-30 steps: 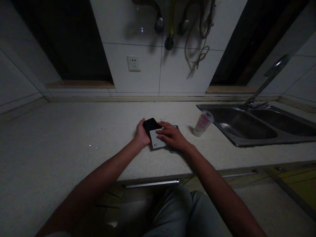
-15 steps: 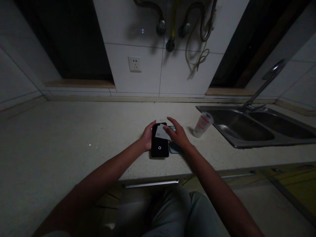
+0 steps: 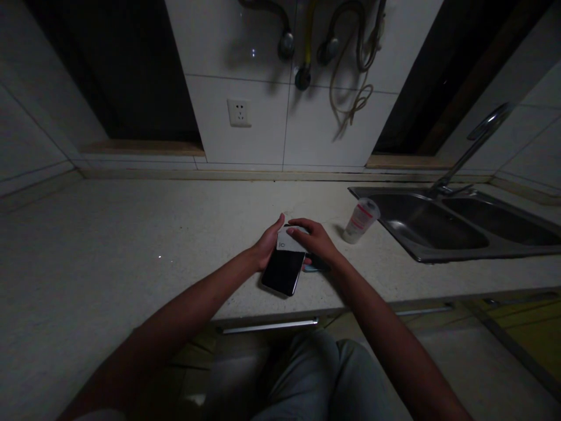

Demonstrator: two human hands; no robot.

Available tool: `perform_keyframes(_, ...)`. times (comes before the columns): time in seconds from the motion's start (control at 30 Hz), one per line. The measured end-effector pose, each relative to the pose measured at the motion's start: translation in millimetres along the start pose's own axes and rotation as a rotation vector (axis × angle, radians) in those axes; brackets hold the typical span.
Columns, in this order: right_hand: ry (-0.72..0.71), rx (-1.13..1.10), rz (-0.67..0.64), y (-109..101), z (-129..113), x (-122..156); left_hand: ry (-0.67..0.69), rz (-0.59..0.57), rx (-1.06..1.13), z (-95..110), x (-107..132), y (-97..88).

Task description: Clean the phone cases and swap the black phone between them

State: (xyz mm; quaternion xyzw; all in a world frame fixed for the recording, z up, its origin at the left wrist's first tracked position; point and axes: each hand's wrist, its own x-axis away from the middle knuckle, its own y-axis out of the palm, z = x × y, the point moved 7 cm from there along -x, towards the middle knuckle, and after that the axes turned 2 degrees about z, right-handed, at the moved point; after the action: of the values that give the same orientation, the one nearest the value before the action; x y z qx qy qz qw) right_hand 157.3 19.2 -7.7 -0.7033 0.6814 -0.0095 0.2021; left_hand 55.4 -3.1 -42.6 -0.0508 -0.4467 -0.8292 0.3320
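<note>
A black smartphone with a dark screen lies slanted in my left hand. The thumb runs along its left edge and fingertips show at its right side. Across the upper half of the screen is a small pale sheet with a dark printed mark, a card or a cloth by its look. My right hand has its fingers closed over this sheet, pressing it against the phone. Partly under my right hand, a flat bluish object rests on the counter, mostly hidden.
A clear plastic cup with red print stands right of my hands on the pale countertop. Beyond it is a steel double sink with a faucet. A socket and hoses are on the tiled wall.
The phone has turned, its lower end swinging slightly left and nearer to me. The white ring on its screen is gone. My right hand and the sheet have shifted and straightened over the phone's top.
</note>
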Motion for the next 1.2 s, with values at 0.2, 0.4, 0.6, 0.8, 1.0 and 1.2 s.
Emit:
perform_keyframes(0.2,-0.086,-0.002,-0.066,7,-11,3,-0.025,0.014,-0.054,-4,2,3.7)
perform_keyframes(0.4,-0.036,0.045,0.098,-6,-4,-1,-0.022,0.016,-0.055,-7,3,8.6)
perform_keyframes(0.6,-0.011,-0.037,0.188,-15,-4,-2,0.039,0.011,-0.038,-1,0,6.3)
perform_keyframes(0.8,0.034,-0.172,0.090,-5,-7,3,0.108,0.052,0.017,10,-2,-0.9)
perform_keyframes(1.0,0.023,-0.268,-0.072,8,-14,7,0.106,0.078,0.040,7,-1,-2.9)
perform_keyframes(1.2,0.007,-0.360,-0.147,10,-16,8,0.167,0.086,0.048,12,-3,-3.6)
